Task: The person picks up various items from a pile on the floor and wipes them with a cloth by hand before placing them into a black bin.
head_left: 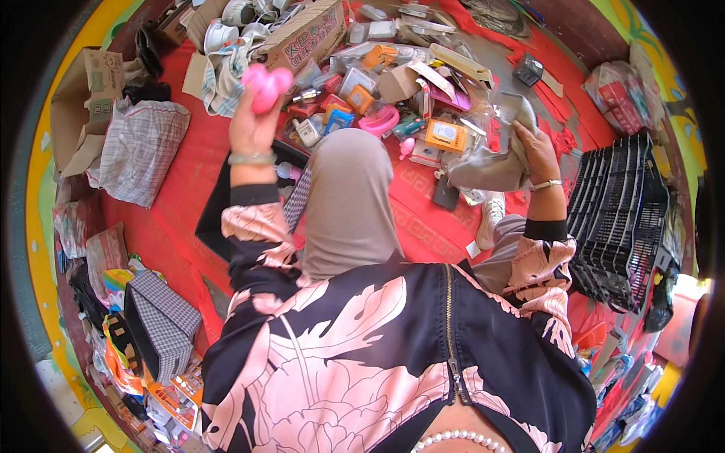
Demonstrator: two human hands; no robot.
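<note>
Raised over the left side of a heap of small goods, my left hand (253, 128) is closed around a glossy bright pink thing with rounded lobes (266, 87); its kind is unclear. My right hand (538, 155) grips the edge of a grey-brown, soft-looking piece (491, 172) at the heap's right side; I cannot tell what it is. Between the hands lie an orange-and-white box (445, 134), a pink ring-shaped item (380, 119), a small blue packet (338, 121) and a small pink item (406, 146), among several clear-wrapped packages.
A black box (215, 200) stands by my bent left knee (347, 204). Black plastic crates (615, 219) are on the right. A checked bag (143, 143) and an open carton (87, 106) lie left, with a printed carton (306, 38) behind the heap. Red covering (423, 215) lies on the floor.
</note>
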